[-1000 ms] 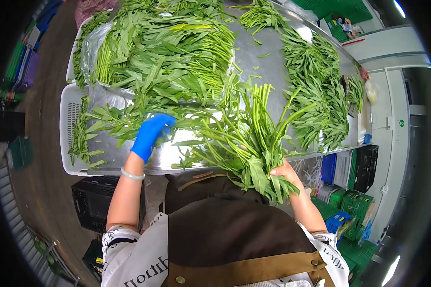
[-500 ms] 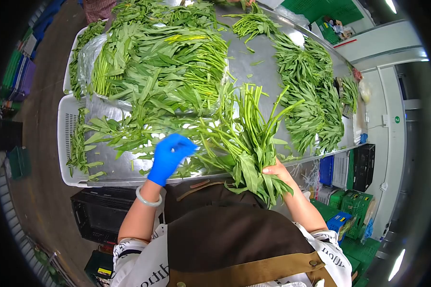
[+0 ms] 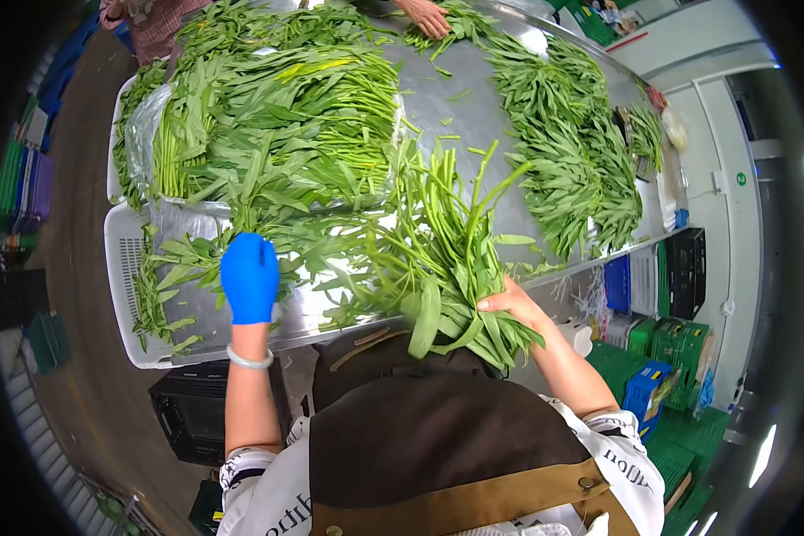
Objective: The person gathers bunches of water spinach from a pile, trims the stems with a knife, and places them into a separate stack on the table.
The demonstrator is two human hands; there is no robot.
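Observation:
My right hand (image 3: 509, 306) is closed around the leafy end of a bunch of water spinach (image 3: 460, 259), whose cut stems fan up and away over the table's near edge. My left hand (image 3: 249, 277), in a blue glove, is above the near left part of the metal table, among loose water spinach stalks (image 3: 188, 259). Its fingers are curled together; whatever they hold is hidden. Just beyond lies a large heap of water spinach (image 3: 304, 125), with its stems pointing mostly right.
Sorted bunches (image 3: 567, 152) line the right side of the metal table (image 3: 433, 103). White perforated baskets (image 3: 121, 295) stand at the left edge. Another person's hand (image 3: 424, 16) rests by stalks at the far side. Black crates (image 3: 196, 411) sit below; green crates (image 3: 679, 348) are at right.
My left hand has moved left, away from the bunch, to the loose stalks. My right hand keeps its hold. At the far side, another person's hand shows more fully.

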